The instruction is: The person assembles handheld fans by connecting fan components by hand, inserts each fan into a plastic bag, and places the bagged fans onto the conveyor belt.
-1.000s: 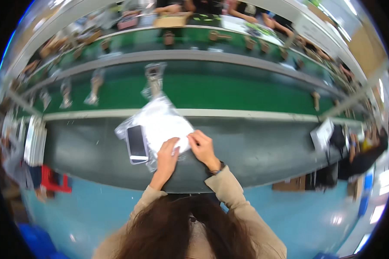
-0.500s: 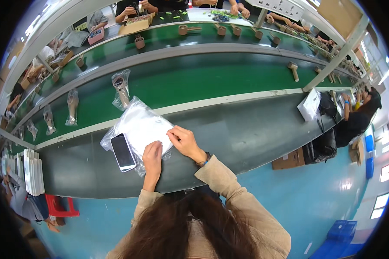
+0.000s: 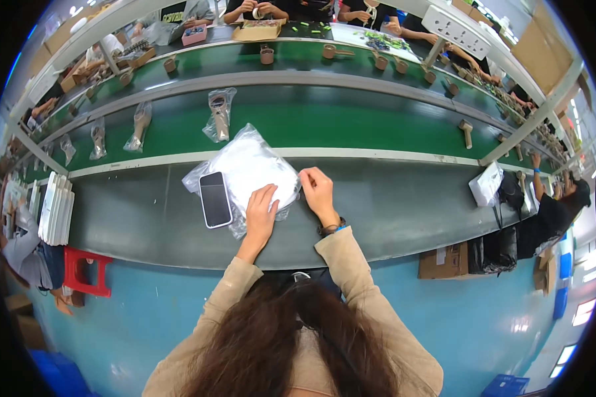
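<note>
The plastic bags [image 3: 258, 155] lay in a pile left of the middle of the counter [image 3: 404, 205], reaching over its far edge toward the belt [image 3: 364, 126]. The left hand [image 3: 260, 215] rested on them, its fingers nearly straight and close together. The right hand [image 3: 318, 193] was at their right side, fingers bent and narrow; whether they pinched any film, one could not tell. A phone [image 3: 216, 200] lay at the pile's left side. A white packet [image 3: 486, 185] sat near the counter's right end.
</note>
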The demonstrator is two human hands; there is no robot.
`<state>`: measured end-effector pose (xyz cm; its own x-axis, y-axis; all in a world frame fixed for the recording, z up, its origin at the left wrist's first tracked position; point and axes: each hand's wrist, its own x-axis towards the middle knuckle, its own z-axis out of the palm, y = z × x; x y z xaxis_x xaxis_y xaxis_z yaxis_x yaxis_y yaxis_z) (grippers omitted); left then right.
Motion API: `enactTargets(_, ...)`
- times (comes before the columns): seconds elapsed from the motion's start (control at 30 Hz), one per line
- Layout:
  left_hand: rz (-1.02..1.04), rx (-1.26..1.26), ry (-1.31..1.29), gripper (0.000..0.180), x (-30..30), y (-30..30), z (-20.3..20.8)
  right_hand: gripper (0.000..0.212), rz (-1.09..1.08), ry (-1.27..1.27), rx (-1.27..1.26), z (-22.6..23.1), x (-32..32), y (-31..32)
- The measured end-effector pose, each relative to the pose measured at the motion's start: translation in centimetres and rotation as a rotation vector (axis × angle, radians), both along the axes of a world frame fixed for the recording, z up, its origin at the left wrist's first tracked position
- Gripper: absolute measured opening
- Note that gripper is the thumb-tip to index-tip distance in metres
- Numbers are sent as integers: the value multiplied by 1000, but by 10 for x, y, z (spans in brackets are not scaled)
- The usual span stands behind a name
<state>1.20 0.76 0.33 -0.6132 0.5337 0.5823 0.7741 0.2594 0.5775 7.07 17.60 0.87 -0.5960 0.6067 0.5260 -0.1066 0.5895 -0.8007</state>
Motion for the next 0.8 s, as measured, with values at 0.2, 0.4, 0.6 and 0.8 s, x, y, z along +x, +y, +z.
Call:
enactTargets(0.2,-39,19,7,34,-1,4,2,11,-101,16,75,-6,-3,8)
enactTargets(0.4,-36,-2,26,31,-7,2,-4,10,-196,8,380,-4,27,42)
enactTargets(0.6,-23,-35,20,33,0,4,4,9,-366,-167,729,5,108,148)
enactTargets(0.8,55,-67,-21,33,1,6,5,10,-695,-536,761,11,155,314)
